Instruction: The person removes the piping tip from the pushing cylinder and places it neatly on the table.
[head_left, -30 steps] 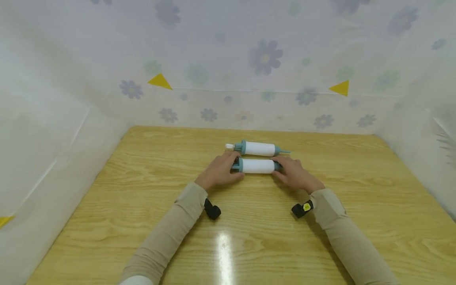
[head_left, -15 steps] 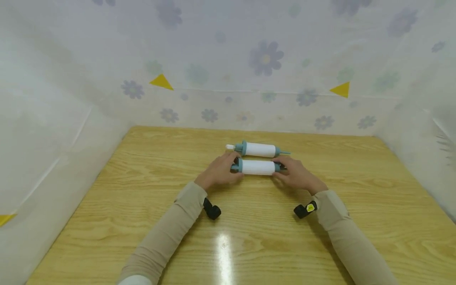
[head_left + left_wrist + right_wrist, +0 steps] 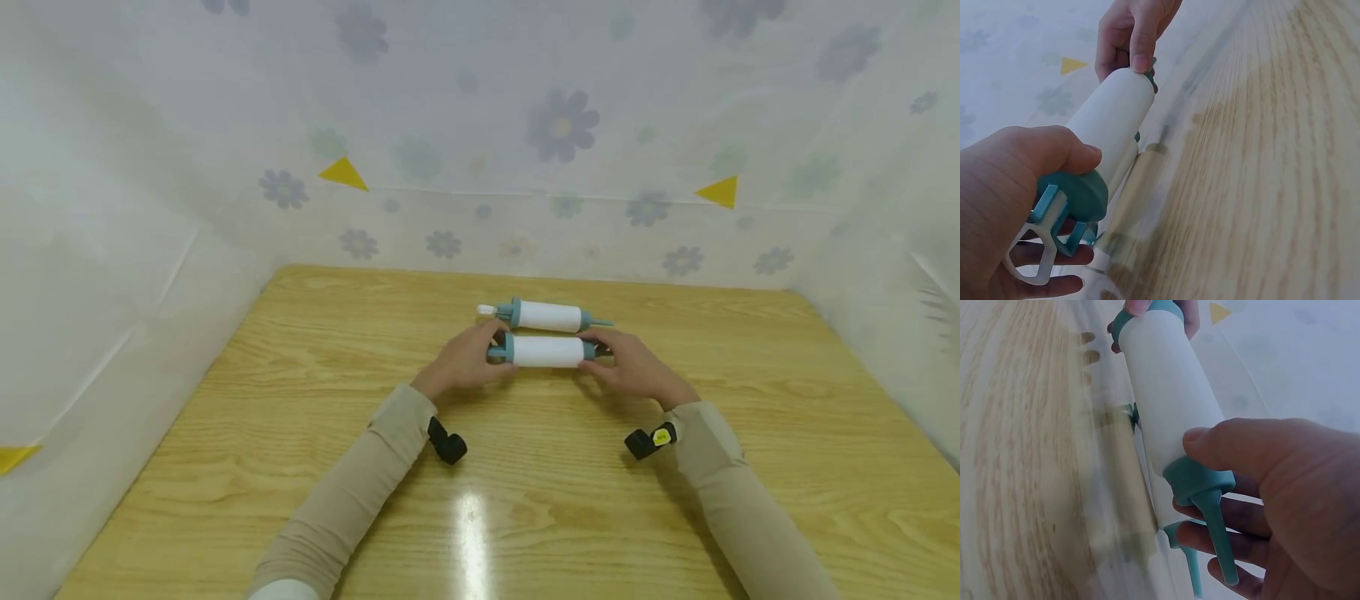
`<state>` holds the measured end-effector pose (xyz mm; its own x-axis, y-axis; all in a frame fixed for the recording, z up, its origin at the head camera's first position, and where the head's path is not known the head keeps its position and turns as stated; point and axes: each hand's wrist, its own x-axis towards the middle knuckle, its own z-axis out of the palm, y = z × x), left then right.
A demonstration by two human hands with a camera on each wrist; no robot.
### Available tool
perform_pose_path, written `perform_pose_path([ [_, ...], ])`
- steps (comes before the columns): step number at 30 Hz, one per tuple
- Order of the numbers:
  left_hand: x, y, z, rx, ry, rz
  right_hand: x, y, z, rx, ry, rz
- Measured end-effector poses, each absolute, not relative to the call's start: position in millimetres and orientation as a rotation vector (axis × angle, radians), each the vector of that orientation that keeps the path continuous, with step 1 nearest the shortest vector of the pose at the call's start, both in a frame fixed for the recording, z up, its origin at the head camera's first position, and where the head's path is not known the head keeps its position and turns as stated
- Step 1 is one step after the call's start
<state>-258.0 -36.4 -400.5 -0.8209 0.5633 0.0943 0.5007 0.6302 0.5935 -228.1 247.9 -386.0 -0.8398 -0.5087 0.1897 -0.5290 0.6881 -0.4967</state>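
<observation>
1. My left hand (image 3: 468,354) pinches the near syringe (image 3: 547,352) by its flange (image 3: 1088,197).
2. Between my hands, in front of the far syringe (image 3: 550,316), it should be light, stiff, slick; I'd grip both ends.
3. My right hand (image 3: 630,364) pinches its nozzle collar (image 3: 1194,478).

The worktop (image 3: 555,508) has a yellowish wood grain and a glossy surface, with a long white glare (image 3: 472,542) running down its front middle. Its far corners are rounded. Behind it rises a pale back wall (image 3: 480,133) of sheeting, printed with faded purple and green flowers (image 3: 562,127). A thin crease (image 3: 480,193) crosses this wall, near two yellow triangles, one to the left (image 3: 345,175) and one to the right (image 3: 720,192). The whitish left wall (image 3: 97,250) shows diagonal creases and a yellow patch (image 3: 17,457) low at the view's edge. The right wall (image 3: 892,292) bears a grey leaf-like print (image 3: 941,304).
</observation>
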Motion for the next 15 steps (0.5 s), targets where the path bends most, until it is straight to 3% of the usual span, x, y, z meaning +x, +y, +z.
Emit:
perform_pose_path([
  [15, -255.9, -39.7, -400.2, 0.899, 2.683, 1.074, -229.3, 255.1, -383.5, 0.859, -2.826, 0.922],
])
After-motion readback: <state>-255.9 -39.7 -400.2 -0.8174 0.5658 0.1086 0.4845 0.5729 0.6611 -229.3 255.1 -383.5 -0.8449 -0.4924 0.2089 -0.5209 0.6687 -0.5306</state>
